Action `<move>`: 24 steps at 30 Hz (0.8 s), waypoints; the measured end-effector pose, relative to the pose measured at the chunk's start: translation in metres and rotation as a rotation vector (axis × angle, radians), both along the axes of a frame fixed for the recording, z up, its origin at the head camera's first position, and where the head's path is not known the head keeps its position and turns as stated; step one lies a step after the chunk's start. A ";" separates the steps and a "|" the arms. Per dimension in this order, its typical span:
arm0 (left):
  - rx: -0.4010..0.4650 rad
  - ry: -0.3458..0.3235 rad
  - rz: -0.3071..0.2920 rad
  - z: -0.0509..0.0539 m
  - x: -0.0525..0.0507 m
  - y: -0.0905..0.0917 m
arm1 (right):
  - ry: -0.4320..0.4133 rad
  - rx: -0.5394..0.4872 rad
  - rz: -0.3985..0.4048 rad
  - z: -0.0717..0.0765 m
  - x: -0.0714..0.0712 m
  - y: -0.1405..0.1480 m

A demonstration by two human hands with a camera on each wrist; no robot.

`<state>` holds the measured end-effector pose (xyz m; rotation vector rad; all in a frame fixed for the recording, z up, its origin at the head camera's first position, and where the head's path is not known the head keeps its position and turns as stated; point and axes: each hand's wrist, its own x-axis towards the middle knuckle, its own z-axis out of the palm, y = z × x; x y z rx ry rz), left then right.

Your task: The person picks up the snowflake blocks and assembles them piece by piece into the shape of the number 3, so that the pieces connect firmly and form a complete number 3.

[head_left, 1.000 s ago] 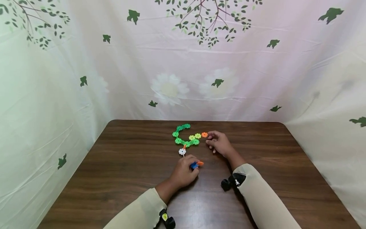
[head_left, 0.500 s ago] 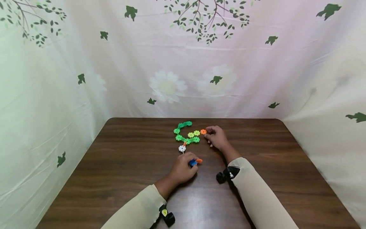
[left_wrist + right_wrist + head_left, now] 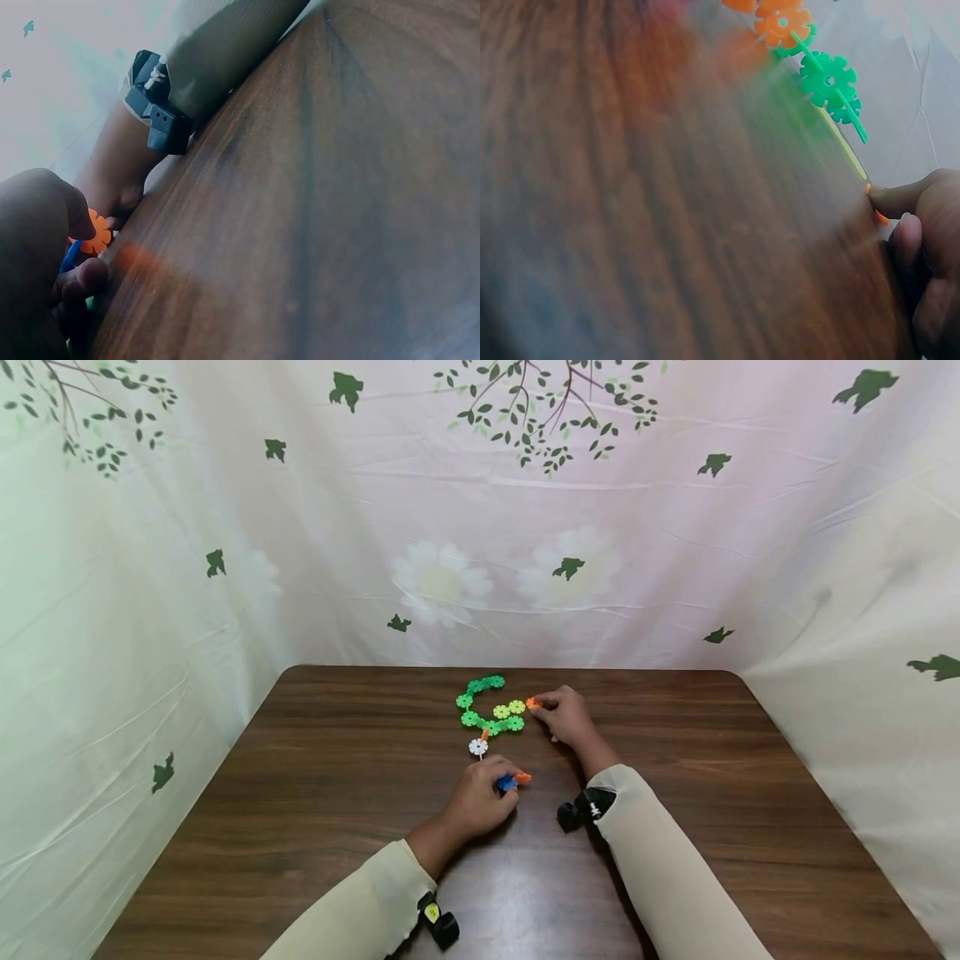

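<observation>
Notched plastic flower discs form a chain on the table in the head view. Its green discs curve in an open loop, with two yellow-green discs just inside the right end. Below the loop, a white disc leads to my left hand. That hand grips a blue disc, with an orange disc beside it. At the upper right, my right hand pinches another orange disc beside the yellow-green ones. Whether those touch cannot be told. My left fingers partly hide the blue disc.
The brown wooden table has rounded far corners. A pale curtain printed with leaves and flowers hangs behind it and along both sides. Each sleeve carries a black wrist camera.
My right hand has moved left to the orange disc and now holds it between thumb and finger. My left hand keeps its grip on the blue disc. The head view has shifted slightly.
</observation>
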<state>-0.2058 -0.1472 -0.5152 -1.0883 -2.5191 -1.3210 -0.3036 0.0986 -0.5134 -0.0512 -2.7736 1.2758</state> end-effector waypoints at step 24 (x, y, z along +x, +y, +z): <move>-0.036 0.009 0.027 -0.003 0.000 0.000 | -0.039 -0.099 -0.036 -0.002 0.006 0.001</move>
